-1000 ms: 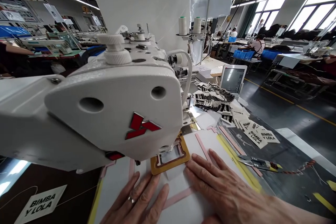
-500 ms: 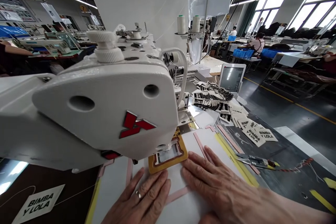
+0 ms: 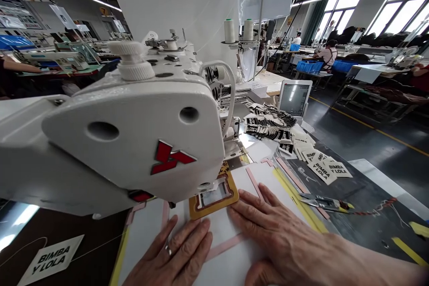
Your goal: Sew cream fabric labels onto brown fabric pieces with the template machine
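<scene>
My left hand (image 3: pixel 177 250), with a ring on one finger, lies flat on a white sheet (image 3: pixel 228 261) edged with pink and yellow tape. To its right, my right hand (image 3: pixel 268 221) presses flat on the same sheet, fingers stretched out. Between and just beyond the fingertips sits a yellow-brown clamp frame (image 3: pixel 196 208) with a rectangular window. It lies partly under the head of a large white sewing machine (image 3: pixel 134 143) bearing a red emblem. The needle area is hidden behind the machine head. Neither hand holds anything.
A printed label (image 3: pixel 52 257) with a thread lies at lower left. More loose labels (image 3: pixel 321 167) and a heap of black-and-white labels (image 3: pixel 268 125) lie at right, near a screen (image 3: pixel 294 98). Thread snips (image 3: pixel 325 203) rest on the dark table. Thread cones (image 3: pixel 229 31) stand behind.
Both hands have slid slightly left and stay flat on the sheet. The view has shifted a little. The frame and machine look otherwise the same.
</scene>
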A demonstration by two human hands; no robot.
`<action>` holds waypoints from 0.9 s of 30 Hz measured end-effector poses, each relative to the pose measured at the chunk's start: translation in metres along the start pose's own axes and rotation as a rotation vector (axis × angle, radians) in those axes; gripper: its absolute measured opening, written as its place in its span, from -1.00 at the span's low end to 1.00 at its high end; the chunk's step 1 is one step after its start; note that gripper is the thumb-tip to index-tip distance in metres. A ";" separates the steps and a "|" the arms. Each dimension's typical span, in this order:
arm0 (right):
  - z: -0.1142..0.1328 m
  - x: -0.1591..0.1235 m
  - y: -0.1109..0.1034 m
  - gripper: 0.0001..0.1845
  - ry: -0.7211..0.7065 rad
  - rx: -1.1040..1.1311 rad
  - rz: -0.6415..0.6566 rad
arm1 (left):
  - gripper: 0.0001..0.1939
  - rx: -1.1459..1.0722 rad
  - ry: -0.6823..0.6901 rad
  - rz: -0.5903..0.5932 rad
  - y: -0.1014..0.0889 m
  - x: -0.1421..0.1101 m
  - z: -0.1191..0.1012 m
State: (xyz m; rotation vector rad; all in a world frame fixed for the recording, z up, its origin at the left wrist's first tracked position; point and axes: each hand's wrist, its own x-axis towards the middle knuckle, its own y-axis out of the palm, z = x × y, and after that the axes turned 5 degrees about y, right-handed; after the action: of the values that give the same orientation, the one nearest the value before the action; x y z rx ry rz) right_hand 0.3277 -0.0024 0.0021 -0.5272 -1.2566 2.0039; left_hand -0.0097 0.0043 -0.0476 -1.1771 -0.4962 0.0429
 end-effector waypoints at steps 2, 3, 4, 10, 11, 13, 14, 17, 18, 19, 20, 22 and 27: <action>-0.001 -0.002 0.003 0.10 0.008 -0.003 0.013 | -0.29 -0.041 -0.024 0.014 -0.002 0.002 -0.001; -0.002 -0.003 0.004 0.10 0.012 -0.007 0.008 | -0.22 -0.060 -0.036 0.020 -0.004 0.004 -0.001; -0.002 -0.003 0.005 0.09 0.015 -0.013 0.000 | -0.17 -0.077 -0.046 0.024 -0.005 0.006 -0.001; 0.004 0.000 0.000 0.03 -0.030 -0.016 0.031 | -0.13 -0.088 -0.039 0.027 -0.014 0.017 0.002; 0.006 -0.002 -0.001 0.03 -0.034 -0.022 0.022 | -0.13 -0.086 -0.036 0.025 -0.014 0.017 0.002; 0.007 -0.005 0.000 0.02 -0.037 -0.046 -0.010 | -0.15 -0.092 -0.031 0.024 -0.013 0.016 0.002; 0.008 -0.007 0.001 0.02 -0.036 -0.061 -0.026 | -0.17 -0.098 -0.030 0.026 -0.012 0.015 0.002; 0.007 -0.011 0.005 0.01 -0.036 -0.096 -0.050 | -0.19 -0.108 -0.030 0.037 -0.010 0.013 0.001; 0.007 -0.012 0.005 0.01 -0.039 -0.100 -0.049 | -0.18 -0.101 -0.034 0.039 -0.010 0.012 0.001; 0.007 -0.011 0.005 0.01 -0.043 -0.098 -0.047 | -0.17 -0.094 -0.040 0.039 -0.010 0.013 0.000; 0.007 -0.010 0.005 0.01 -0.043 -0.093 -0.042 | -0.15 -0.088 -0.048 0.038 -0.011 0.013 0.000; 0.008 -0.008 0.003 0.00 -0.025 -0.073 -0.023 | -0.14 -0.089 -0.063 0.035 -0.014 0.016 0.000; 0.011 -0.007 0.003 0.05 0.053 -0.058 0.009 | -0.12 -0.077 -0.060 0.043 -0.019 0.020 0.005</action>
State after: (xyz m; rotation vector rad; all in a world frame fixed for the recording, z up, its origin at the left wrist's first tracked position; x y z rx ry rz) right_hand 0.3243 -0.0149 0.0039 -0.6112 -1.2856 1.9523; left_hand 0.0015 0.0069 -0.0220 -1.2647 -0.5298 0.0968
